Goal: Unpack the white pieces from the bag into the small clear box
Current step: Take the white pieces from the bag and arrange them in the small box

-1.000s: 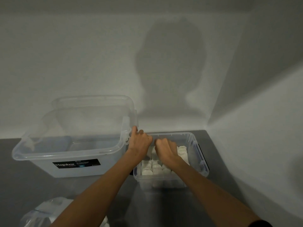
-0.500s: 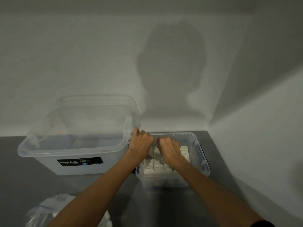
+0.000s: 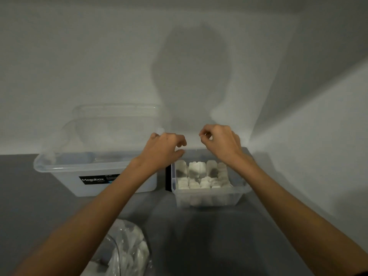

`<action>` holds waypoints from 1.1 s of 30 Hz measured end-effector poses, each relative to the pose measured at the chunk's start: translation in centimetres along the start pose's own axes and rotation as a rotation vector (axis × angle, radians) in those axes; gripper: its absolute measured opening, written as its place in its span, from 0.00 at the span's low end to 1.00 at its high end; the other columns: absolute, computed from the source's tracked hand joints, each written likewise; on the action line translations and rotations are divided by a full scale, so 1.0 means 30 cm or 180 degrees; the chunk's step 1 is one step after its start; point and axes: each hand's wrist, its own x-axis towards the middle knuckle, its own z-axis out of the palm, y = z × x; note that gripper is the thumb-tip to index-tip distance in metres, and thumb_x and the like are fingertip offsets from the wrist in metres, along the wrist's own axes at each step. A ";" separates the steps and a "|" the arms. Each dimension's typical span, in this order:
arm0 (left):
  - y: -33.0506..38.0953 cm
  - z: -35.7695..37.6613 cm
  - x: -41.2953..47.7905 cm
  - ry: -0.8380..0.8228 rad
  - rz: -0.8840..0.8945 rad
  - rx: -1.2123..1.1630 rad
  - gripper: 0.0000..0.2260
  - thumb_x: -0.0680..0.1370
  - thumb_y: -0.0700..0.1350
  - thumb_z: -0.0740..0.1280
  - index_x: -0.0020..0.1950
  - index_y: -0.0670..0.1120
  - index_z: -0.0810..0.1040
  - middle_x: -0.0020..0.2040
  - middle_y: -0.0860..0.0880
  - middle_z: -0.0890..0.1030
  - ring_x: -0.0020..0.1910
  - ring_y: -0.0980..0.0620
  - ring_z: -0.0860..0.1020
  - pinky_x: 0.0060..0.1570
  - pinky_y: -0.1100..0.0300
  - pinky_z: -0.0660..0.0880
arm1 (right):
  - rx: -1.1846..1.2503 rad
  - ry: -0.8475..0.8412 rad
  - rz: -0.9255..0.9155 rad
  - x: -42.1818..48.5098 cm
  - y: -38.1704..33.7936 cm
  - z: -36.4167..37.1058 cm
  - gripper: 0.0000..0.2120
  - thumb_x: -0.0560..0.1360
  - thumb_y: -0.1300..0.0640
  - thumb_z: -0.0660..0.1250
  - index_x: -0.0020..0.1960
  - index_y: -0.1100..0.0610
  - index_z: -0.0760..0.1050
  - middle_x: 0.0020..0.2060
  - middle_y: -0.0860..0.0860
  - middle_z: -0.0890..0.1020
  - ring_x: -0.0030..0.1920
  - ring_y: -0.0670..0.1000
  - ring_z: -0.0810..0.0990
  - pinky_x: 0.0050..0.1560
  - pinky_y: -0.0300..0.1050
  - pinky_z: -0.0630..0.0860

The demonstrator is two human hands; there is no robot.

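Hovering over the far rim of a small clear rectangular plastic box (image 3: 209, 198), two bare hands are raised side by side. The left hand (image 3: 164, 149) has its fingers loosely curled, thumb apart from them, gripping nothing visible. The right hand (image 3: 220, 144) has its fingers curled with thumb meeting forefinger; I cannot tell whether they pinch anything. Soft white square pieces (image 3: 196, 172) fill the small box in packed rows. Just left of it stands a large clear plastic storage box with a black label (image 3: 95, 179), and a clear lid (image 3: 115, 114) leans on the white wall (image 3: 79, 56) behind. A crumpled clear plastic bag (image 3: 127, 250) holding more white pieces lies on the grey table (image 3: 219, 240) near the left forearm.
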 end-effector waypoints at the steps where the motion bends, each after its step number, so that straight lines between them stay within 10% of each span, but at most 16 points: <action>1: -0.012 -0.027 -0.031 -0.0100 -0.0007 -0.0312 0.10 0.77 0.51 0.65 0.58 0.52 0.77 0.54 0.54 0.81 0.51 0.54 0.80 0.58 0.52 0.73 | 0.0088 -0.0008 -0.0027 -0.018 -0.028 -0.019 0.09 0.77 0.55 0.62 0.51 0.51 0.81 0.46 0.48 0.83 0.46 0.52 0.81 0.45 0.46 0.77; 7: -0.113 -0.158 -0.304 -0.0450 -0.0253 -0.1682 0.08 0.75 0.51 0.70 0.53 0.54 0.82 0.48 0.58 0.83 0.47 0.63 0.80 0.46 0.67 0.76 | 0.0896 -0.0237 -0.0297 -0.185 -0.264 -0.033 0.07 0.76 0.56 0.66 0.49 0.50 0.82 0.43 0.46 0.84 0.41 0.45 0.80 0.47 0.43 0.79; 18: -0.366 -0.221 -0.750 -0.1843 -0.0740 -0.2595 0.06 0.75 0.48 0.68 0.47 0.47 0.83 0.42 0.49 0.85 0.41 0.56 0.82 0.43 0.65 0.77 | 0.1514 -0.0939 -0.0733 -0.465 -0.626 0.173 0.07 0.75 0.62 0.67 0.50 0.57 0.83 0.43 0.47 0.83 0.39 0.40 0.77 0.45 0.31 0.75; 27: -0.439 0.109 -0.778 -0.1982 -0.0655 -0.0966 0.06 0.74 0.36 0.65 0.44 0.45 0.79 0.41 0.50 0.82 0.42 0.52 0.82 0.43 0.60 0.78 | 0.0554 -0.1966 -0.0839 -0.583 -0.748 0.380 0.09 0.75 0.66 0.63 0.51 0.60 0.80 0.46 0.56 0.82 0.44 0.52 0.80 0.48 0.45 0.77; 33: -0.431 0.262 -0.812 -0.1904 -0.0433 -0.0649 0.10 0.78 0.47 0.66 0.56 0.43 0.79 0.52 0.47 0.81 0.49 0.51 0.78 0.53 0.63 0.73 | -0.0070 -0.2398 -0.0250 -0.621 -0.752 0.477 0.11 0.78 0.66 0.58 0.58 0.67 0.73 0.55 0.64 0.76 0.55 0.64 0.77 0.51 0.54 0.74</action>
